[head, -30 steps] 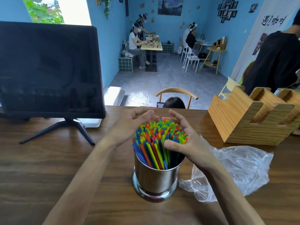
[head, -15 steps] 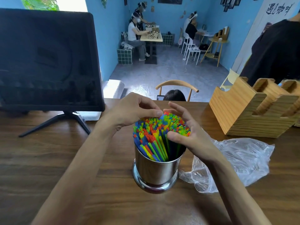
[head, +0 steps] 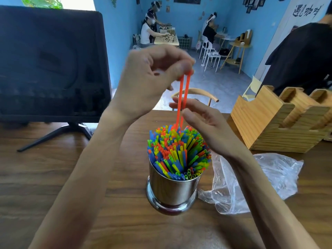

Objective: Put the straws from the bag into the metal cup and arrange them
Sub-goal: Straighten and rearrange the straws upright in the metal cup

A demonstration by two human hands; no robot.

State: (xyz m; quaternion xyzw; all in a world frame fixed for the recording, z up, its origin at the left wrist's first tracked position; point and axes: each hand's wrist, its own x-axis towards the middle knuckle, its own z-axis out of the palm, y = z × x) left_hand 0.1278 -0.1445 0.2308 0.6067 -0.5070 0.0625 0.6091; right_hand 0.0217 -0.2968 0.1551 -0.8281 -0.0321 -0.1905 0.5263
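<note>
A shiny metal cup [head: 173, 192] stands on the wooden table [head: 53, 177], packed with upright straws [head: 177, 151] in blue, green, yellow and orange. My left hand [head: 150, 78] is raised above the cup and pinches the top ends of two orange straws [head: 183, 97], whose lower ends still sit among the bundle. My right hand [head: 203, 121] hovers beside those two straws, fingers apart, just above the cup's far right rim. The clear plastic bag [head: 260, 182] lies crumpled and flat to the right of the cup.
A dark monitor [head: 52, 63] on a tripod stand fills the far left. A wooden slotted holder [head: 280, 121] sits at the far right. A chair back [head: 197, 92] shows beyond the table edge. A person in black stands at right; others sit in the room behind.
My left hand has risen from the straw tops, drawing two orange straws up out of the bundle. My right hand has left the bundle's side and opened.
</note>
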